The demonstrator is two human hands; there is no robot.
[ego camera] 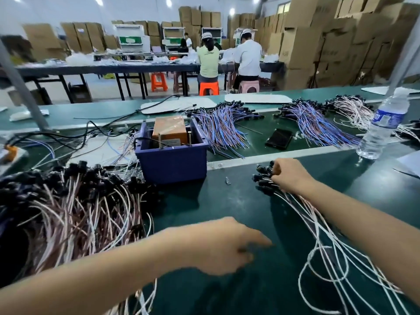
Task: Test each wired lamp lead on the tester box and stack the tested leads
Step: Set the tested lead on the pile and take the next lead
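Nearest the camera, at 6 o'clock, a worker's left hand (pixel 218 246) hung over the green bench (pixel 227 201). It was so smeared by motion that it could not be told whether its fingers were spread or pinching something. At 3 o'clock the right hand (pixel 293 176) gripped a bundle of white leads (pixel 263 184), fingers curled down among the black sockets at its head and fingertips hidden behind the knuckles. The wires fanned toward 5 o'clock and ran out of frame. The tester box (pixel 169 129), an orange unit, sat half sunk in a blue bin (pixel 172 162) at 11 o'clock, its lower part hidden by the bin wall. A heap of pink-and-white leads (pixel 72 214) filled 9 o'clock, cut off at the left edge and partly covered by the forearm. Farther back, at 1 o'clock, lay blue-wired bundles (pixel 222 130) and a dark phone (pixel 279 138). A water bottle (pixel 381 126) stood at 2 o'clock.
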